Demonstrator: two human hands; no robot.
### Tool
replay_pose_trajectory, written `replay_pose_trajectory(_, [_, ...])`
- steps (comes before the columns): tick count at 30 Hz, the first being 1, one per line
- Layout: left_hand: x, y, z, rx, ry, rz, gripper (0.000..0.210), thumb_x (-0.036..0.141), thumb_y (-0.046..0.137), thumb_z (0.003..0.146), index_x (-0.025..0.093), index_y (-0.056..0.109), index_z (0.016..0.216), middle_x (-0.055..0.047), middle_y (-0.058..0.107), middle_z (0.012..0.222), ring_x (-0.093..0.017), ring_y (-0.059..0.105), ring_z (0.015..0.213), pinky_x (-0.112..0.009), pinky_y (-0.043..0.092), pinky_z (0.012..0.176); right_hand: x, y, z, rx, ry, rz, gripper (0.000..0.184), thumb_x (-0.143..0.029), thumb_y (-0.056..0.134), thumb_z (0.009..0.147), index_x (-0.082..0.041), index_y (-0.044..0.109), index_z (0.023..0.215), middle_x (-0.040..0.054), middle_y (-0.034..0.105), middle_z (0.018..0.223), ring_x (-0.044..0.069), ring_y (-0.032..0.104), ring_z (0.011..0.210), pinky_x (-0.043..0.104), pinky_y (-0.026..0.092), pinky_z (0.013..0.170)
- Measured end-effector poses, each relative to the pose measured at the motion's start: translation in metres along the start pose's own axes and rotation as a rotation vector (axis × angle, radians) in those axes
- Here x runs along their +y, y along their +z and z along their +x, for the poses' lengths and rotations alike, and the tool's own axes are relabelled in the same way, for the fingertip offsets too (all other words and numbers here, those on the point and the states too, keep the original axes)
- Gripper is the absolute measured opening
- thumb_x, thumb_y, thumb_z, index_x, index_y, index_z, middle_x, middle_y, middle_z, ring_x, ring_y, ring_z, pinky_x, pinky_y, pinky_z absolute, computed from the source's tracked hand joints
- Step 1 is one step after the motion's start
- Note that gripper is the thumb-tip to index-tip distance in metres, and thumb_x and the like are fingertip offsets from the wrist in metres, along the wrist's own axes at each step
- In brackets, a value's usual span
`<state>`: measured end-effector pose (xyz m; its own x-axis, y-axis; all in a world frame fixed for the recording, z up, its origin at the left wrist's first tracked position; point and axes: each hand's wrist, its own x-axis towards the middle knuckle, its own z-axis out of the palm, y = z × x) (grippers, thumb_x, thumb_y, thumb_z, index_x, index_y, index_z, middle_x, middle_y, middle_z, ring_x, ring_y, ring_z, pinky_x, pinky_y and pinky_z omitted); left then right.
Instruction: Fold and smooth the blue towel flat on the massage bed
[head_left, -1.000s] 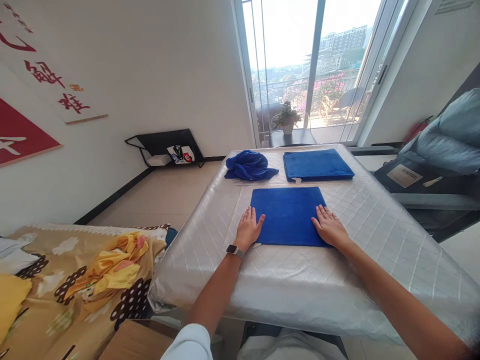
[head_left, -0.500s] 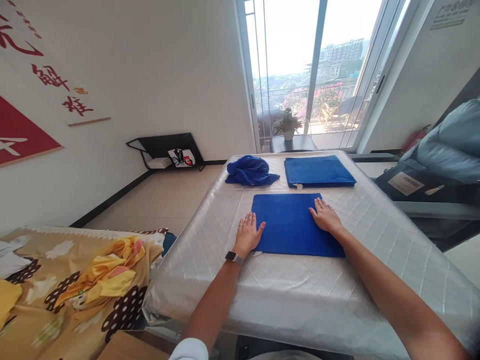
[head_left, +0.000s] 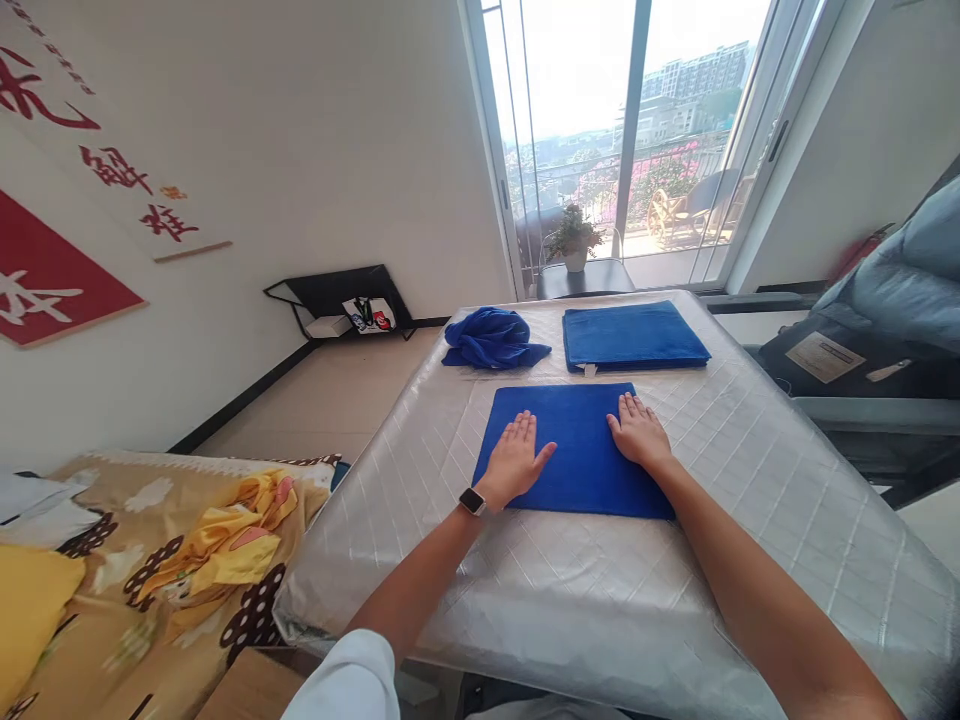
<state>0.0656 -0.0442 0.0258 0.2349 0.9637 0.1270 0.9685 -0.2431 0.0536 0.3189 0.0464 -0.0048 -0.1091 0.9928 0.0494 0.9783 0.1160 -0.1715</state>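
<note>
A flat, folded blue cloth [head_left: 574,460] lies in front of me on the table with a silvery quilted cover [head_left: 420,540]. My left hand [head_left: 516,460] rests palm down on its left part, fingers stretched forward and thumb apart. On its right edge lies my right hand [head_left: 639,428], also flat with the thumb spread. Behind it to the right is a neat stack of folded blue cloths [head_left: 634,335] with a small white tag at its front edge. A crumpled blue cloth [head_left: 491,338] sits at the far left of the table.
Left of the table is a bed [head_left: 112,560] with patterned bedding and a yellow garment [head_left: 225,530]. A potted plant [head_left: 575,240] stands on a chair beyond the far edge, before the glass door. At right, an armchair [head_left: 870,410] carries a dark bag and a grey-blue bundle.
My left hand has slid right, from the cloth's left edge further onto it. My right hand stays flat at the right edge. The view has shifted slightly.
</note>
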Motion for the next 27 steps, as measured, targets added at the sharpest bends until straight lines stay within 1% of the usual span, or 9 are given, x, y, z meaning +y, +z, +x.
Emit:
replay_pose_trajectory(2, [0.044, 0.005, 0.023, 0.021, 0.19, -0.019, 0.081, 0.064, 0.009, 0.101, 0.008, 0.029, 0.157, -0.013, 0.028, 0.164, -0.023, 0.018, 0.153, -0.038, 0.015, 0.126, 0.002, 0.001, -0.001, 0.008, -0.002, -0.007, 0.07, -0.045, 0.017, 0.103, -0.003, 0.026, 0.158, 0.0156, 0.023, 0.165, 0.025, 0.019, 0.153, 0.041, 0.015, 0.123])
replay_pose_trajectory(4, [0.087, 0.014, 0.053, 0.047, 0.289, -0.055, 0.078, 0.06, 0.01, 0.103, 0.007, 0.03, 0.156, -0.014, 0.03, 0.163, -0.022, 0.02, 0.153, -0.037, 0.014, 0.126, 0.006, 0.002, -0.002, 0.014, -0.037, -0.035, 0.066, -0.037, 0.022, 0.102, -0.004, 0.024, 0.159, 0.0149, 0.023, 0.165, 0.024, 0.018, 0.153, 0.041, 0.016, 0.123])
replay_pose_trajectory(7, [0.128, 0.027, 0.097, 0.019, 0.254, -0.145, 0.072, 0.054, 0.008, 0.104, 0.008, 0.029, 0.156, -0.015, 0.032, 0.162, -0.022, 0.026, 0.151, -0.038, 0.02, 0.124, 0.012, 0.004, -0.005, 0.014, -0.12, -0.077, 0.07, -0.028, 0.033, 0.096, -0.013, 0.016, 0.162, 0.01, 0.023, 0.166, 0.022, 0.015, 0.153, 0.04, 0.016, 0.123])
replay_pose_trajectory(9, [0.132, 0.033, 0.115, -0.025, 0.192, -0.193, 0.072, 0.053, 0.006, 0.104, 0.01, 0.03, 0.156, -0.015, 0.034, 0.161, -0.022, 0.028, 0.15, -0.04, 0.024, 0.122, 0.012, 0.004, -0.006, 0.014, -0.122, -0.076, 0.072, -0.03, 0.035, 0.095, -0.015, 0.013, 0.163, 0.0094, 0.023, 0.166, 0.023, 0.015, 0.153, 0.041, 0.017, 0.123])
replay_pose_trajectory(13, [0.098, 0.04, 0.112, -0.039, 0.12, -0.177, 0.077, 0.057, 0.006, 0.103, 0.007, 0.031, 0.156, -0.015, 0.03, 0.163, -0.023, 0.022, 0.152, -0.04, 0.019, 0.125, 0.005, 0.002, -0.004, 0.033, -0.031, -0.042, 0.066, -0.038, 0.02, 0.102, -0.007, 0.024, 0.159, 0.0137, 0.026, 0.165, 0.024, 0.02, 0.152, 0.04, 0.018, 0.123])
replay_pose_trajectory(16, [0.057, 0.039, 0.096, -0.038, 0.066, -0.138, 0.08, 0.062, 0.005, 0.101, 0.01, 0.028, 0.157, -0.012, 0.027, 0.164, -0.023, 0.018, 0.153, -0.041, 0.016, 0.126, 0.001, -0.001, -0.003, 0.02, -0.012, -0.027, 0.068, -0.041, 0.016, 0.103, -0.002, 0.028, 0.157, 0.0154, 0.026, 0.164, 0.024, 0.021, 0.152, 0.04, 0.015, 0.124])
replay_pose_trajectory(19, [0.009, 0.034, 0.084, -0.057, -0.021, -0.129, 0.081, 0.067, 0.007, 0.099, 0.016, 0.027, 0.159, -0.008, 0.026, 0.165, -0.024, 0.017, 0.153, -0.044, 0.016, 0.125, 0.001, -0.002, -0.003, -0.004, -0.008, -0.012, 0.069, -0.043, 0.014, 0.103, -0.003, 0.027, 0.158, 0.0146, 0.024, 0.165, 0.024, 0.019, 0.153, 0.04, 0.015, 0.124])
replay_pose_trajectory(23, [-0.046, 0.03, 0.071, -0.047, -0.175, -0.108, 0.085, 0.069, 0.007, 0.098, 0.013, 0.027, 0.158, -0.011, 0.025, 0.165, -0.025, 0.018, 0.153, -0.043, 0.016, 0.125, 0.004, 0.0, -0.001, -0.008, -0.003, -0.022, 0.07, -0.043, 0.013, 0.103, -0.003, 0.026, 0.158, 0.0135, 0.023, 0.165, 0.023, 0.017, 0.153, 0.039, 0.015, 0.124])
replay_pose_trajectory(27, [-0.067, 0.032, 0.062, -0.015, -0.24, -0.096, 0.09, 0.07, 0.005, 0.097, 0.007, 0.028, 0.157, -0.015, 0.025, 0.164, -0.026, 0.019, 0.153, -0.042, 0.016, 0.125, 0.003, 0.001, 0.0, -0.001, -0.002, -0.038, 0.07, -0.043, 0.014, 0.102, -0.002, 0.027, 0.158, 0.0134, 0.024, 0.165, 0.023, 0.02, 0.152, 0.039, 0.016, 0.124])
